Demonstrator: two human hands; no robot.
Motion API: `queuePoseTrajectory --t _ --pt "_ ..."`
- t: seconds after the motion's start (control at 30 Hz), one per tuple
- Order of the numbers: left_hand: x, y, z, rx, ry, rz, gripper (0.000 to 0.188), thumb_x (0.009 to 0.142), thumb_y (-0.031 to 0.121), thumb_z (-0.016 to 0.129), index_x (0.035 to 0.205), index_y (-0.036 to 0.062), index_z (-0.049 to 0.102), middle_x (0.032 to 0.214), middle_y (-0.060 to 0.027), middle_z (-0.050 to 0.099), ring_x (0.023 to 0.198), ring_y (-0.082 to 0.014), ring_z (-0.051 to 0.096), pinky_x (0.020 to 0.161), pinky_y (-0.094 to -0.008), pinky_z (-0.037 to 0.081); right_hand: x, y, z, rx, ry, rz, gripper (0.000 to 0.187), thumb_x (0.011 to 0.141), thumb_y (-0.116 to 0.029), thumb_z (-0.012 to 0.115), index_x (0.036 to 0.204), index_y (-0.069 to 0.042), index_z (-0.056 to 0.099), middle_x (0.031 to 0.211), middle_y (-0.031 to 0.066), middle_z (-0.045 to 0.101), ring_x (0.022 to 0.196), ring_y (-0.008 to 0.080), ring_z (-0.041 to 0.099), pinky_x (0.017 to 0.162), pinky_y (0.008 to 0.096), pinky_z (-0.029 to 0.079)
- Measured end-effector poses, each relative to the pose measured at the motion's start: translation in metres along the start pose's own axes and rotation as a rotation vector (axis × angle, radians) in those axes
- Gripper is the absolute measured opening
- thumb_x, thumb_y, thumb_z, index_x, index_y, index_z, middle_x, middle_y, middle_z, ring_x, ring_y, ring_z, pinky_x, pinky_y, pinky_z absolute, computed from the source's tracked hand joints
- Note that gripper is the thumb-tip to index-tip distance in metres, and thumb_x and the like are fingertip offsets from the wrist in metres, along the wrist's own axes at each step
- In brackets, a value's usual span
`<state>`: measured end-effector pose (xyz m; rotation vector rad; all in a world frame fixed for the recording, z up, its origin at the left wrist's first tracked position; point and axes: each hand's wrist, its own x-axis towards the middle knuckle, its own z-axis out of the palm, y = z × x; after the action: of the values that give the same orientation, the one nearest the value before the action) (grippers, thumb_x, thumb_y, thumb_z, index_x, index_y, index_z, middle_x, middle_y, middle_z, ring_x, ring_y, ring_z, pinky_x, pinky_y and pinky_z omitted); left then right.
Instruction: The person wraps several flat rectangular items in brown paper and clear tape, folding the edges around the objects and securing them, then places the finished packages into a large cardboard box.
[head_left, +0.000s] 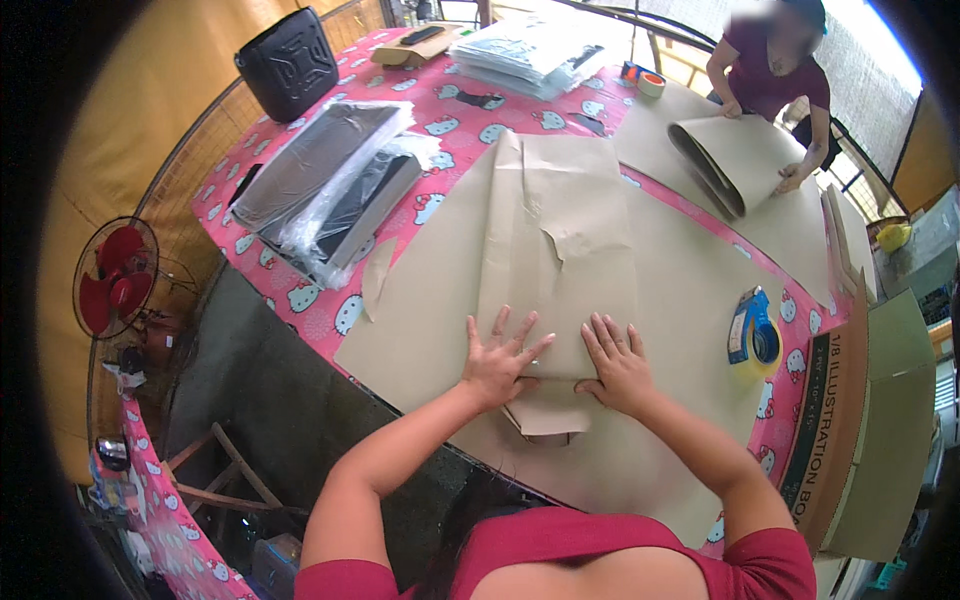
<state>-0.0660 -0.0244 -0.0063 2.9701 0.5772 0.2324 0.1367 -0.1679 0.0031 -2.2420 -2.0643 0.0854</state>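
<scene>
Left hand (493,365) and right hand (617,368) flat on folded brown paper (590,275) atop the desk (340,325)
Palms down, grasping nothing; the paper looks light, tearable, best held by its long edges

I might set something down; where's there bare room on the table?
The brown sheet has bare patches: right, between the folded paper and tape dispenser; left, between folded paper and scrap. Crowded: far left, with wrapped packs and black box; folded paper's near end, under left hand and right hand.
</scene>
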Motion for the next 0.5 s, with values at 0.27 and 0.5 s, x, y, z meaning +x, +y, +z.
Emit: queuePoseTrajectory --t 0.27,0.5 --pt "0.004 -0.004 0.007 -0.067 0.008 -0.043 0.078 0.066 0.038 0.072 0.136 0.0408 0.037 0.149 0.0051 0.024 0.138 -0.0315 0.017 0.096 -0.0731 0.017 -0.021 0.018 0.009 0.074 -0.055 0.213 0.088 0.070 -0.046 0.068 0.143 -0.018 0.025 0.146 0.0056 0.029 0.135 0.0280 0.025 0.107 0.0556 0.014" --pt "0.000 0.003 0.007 -0.049 0.008 -0.048 0.077 0.067 0.034 0.073 0.136 0.0387 0.038 0.148 0.0040 0.026 0.137 -0.0323 0.019 0.095 -0.0733 0.020 -0.068 0.002 0.040 0.258 0.236 0.662 0.082 0.070 -0.038 0.071 0.137 -0.012 0.032 0.138 0.0122 0.035 0.126 0.0317 0.034 0.103 0.0564 0.019"
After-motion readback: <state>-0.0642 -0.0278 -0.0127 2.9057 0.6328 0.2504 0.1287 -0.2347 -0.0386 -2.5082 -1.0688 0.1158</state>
